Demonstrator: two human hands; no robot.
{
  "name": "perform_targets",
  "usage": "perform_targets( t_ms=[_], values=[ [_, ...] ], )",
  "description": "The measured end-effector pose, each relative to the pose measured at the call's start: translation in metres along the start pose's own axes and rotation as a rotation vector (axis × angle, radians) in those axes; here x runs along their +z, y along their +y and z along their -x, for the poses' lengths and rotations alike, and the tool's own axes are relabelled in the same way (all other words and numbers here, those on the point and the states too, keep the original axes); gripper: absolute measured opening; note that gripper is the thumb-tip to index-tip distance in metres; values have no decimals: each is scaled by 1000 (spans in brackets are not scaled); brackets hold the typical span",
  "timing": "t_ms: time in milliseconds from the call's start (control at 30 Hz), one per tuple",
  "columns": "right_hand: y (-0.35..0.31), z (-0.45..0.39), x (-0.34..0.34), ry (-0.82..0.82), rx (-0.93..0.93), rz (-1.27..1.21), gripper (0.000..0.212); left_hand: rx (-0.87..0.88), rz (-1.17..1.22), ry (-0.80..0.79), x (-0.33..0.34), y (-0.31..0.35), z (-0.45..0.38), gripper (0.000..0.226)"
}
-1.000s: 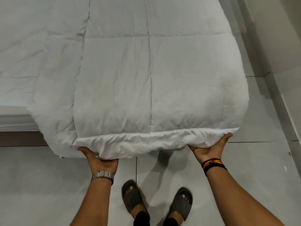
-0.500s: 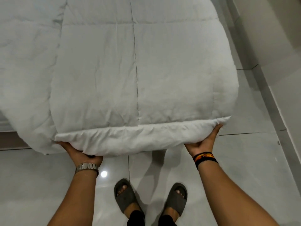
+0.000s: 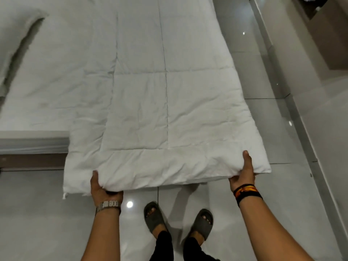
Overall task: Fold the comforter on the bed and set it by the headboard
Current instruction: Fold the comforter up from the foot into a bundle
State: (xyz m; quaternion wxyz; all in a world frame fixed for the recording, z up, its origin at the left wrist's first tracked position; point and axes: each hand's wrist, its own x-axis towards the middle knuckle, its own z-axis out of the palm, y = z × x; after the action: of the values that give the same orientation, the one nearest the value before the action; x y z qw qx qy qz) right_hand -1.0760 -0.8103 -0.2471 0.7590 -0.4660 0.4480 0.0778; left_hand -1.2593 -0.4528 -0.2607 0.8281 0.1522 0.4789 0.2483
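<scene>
Glossy grey floor tiles (image 3: 263,213) run beneath the person's feet at the foot of the bed (image 3: 33,142), and out from them stretches the job itself. The white comforter (image 3: 150,110), already doubled lengthwise into a long strip, lies along the bed ahead of the hands and hangs past the mattress end, its near edge lifted clear of the floor. The left hand (image 3: 102,189) is clamped on that edge near one corner, thumb on top and fingers tucked beneath; the right hand (image 3: 243,176) is clamped the same way near the other corner. They sit well apart, which keeps the edge taut and level, probably so it can be carried forward as a straight fold rather than a sagging one. A lower layer pokes out beyond the left hand, so the layers are not quite aligned. Far ahead and to the left of the left hand lies a pillow (image 3: 15,48), likely marking the headboard end. Past the right hand, a pale wall (image 3: 310,110) rises beside the floor.
</scene>
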Motion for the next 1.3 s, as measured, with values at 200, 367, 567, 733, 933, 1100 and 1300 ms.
perform_targets(
  t_ms=[200,367,567,733,933,1100,1300],
  values=[
    [-70,59,33,83,-112,73,44,76,4,-95,78,57,51,48],
    [-128,91,95,49,-186,65,42,140,-52,-89,158,110,73,40],
    [-194,91,200,12,-343,68,52,244,-63,-73,255,160,49,26],
    [-233,54,314,-52,-401,72,55,227,-59,-88,341,197,-35,28],
    [-240,-30,443,-79,-287,180,93,131,-196,-2,427,221,-170,61],
    [-192,-60,506,-211,-450,657,80,60,-471,-70,466,203,-252,60],
    [-123,-124,514,-203,-766,1497,85,440,-1349,-211,457,145,-311,66]
  ],
)
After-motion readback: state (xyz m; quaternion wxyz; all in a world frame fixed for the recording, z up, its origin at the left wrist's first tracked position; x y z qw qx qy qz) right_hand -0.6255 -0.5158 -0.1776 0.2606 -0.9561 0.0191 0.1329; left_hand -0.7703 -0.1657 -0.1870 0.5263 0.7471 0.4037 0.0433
